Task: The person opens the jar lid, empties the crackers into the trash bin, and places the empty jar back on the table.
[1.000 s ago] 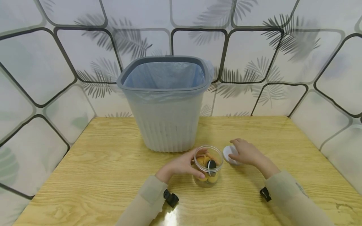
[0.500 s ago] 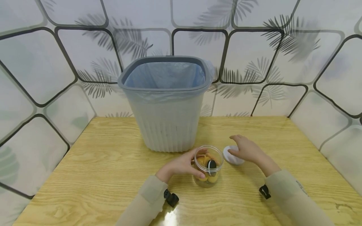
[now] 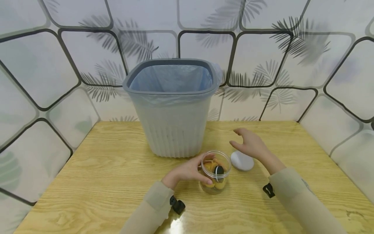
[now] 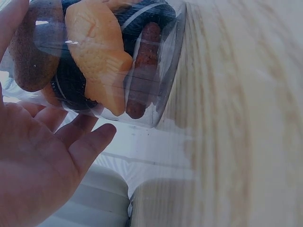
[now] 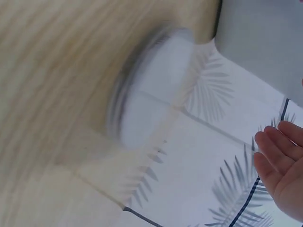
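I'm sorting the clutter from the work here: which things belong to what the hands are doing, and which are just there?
In the work:
- clear jar of biscuits, lid off, gripped by the left hand
- white lid lying on the table beside the jar, with the right hand open above it, not touching

Just there:
- grey bin with a liner, behind the jar
- wooden table

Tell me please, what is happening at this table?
A person's left hand grips a clear round plastic jar of biscuits standing open on the wooden table. The right hand hovers with relaxed fingers above the white round lid lying beside the jar. A grey plastic bin with a bag stands behind.
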The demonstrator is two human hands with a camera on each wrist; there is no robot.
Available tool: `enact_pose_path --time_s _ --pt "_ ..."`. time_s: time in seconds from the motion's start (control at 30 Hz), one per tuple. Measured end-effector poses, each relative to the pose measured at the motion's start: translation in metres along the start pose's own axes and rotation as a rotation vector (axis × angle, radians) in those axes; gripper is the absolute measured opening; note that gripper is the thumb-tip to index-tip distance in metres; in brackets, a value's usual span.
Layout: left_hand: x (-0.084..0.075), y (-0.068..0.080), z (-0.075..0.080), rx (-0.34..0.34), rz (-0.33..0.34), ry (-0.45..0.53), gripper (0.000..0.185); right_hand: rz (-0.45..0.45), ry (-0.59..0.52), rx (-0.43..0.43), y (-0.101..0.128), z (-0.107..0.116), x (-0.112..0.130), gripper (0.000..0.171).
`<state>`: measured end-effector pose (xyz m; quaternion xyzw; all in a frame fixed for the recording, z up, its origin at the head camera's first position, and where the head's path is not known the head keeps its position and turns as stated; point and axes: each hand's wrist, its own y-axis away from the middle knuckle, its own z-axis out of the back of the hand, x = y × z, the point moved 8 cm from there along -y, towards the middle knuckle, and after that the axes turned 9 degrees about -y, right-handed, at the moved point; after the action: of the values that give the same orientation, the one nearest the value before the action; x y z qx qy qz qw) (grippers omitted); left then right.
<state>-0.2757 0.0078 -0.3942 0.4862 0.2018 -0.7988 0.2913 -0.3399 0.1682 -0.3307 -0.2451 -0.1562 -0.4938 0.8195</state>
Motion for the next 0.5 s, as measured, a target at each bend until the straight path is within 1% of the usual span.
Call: enact_pose_path --time_s 0.1,0.2,0.3,0.43,0.5 --pt "0.001 0.000 0.000 0.000 0.005 -0.003 0.087 0.046 -0.033 -0.045 -0.006 0.006 0.009 0.057" --pt "0.001 0.000 0.000 -0.001 0.010 -0.002 0.086 0.085 -0.064 -0.064 -0.011 0.011 0.017 0.060" --pt "0.001 0.000 0.000 -0.002 0.014 -0.004 0.086 0.090 -0.080 -0.074 -0.017 0.014 0.021 0.055" --pt "0.001 0.000 0.000 0.001 0.020 -0.006 0.087 0.051 -0.095 -0.065 -0.025 0.017 0.023 0.049" --pt "0.002 0.000 0.000 0.001 0.019 -0.004 0.086 0.050 -0.103 -0.070 -0.028 0.021 0.026 0.047"
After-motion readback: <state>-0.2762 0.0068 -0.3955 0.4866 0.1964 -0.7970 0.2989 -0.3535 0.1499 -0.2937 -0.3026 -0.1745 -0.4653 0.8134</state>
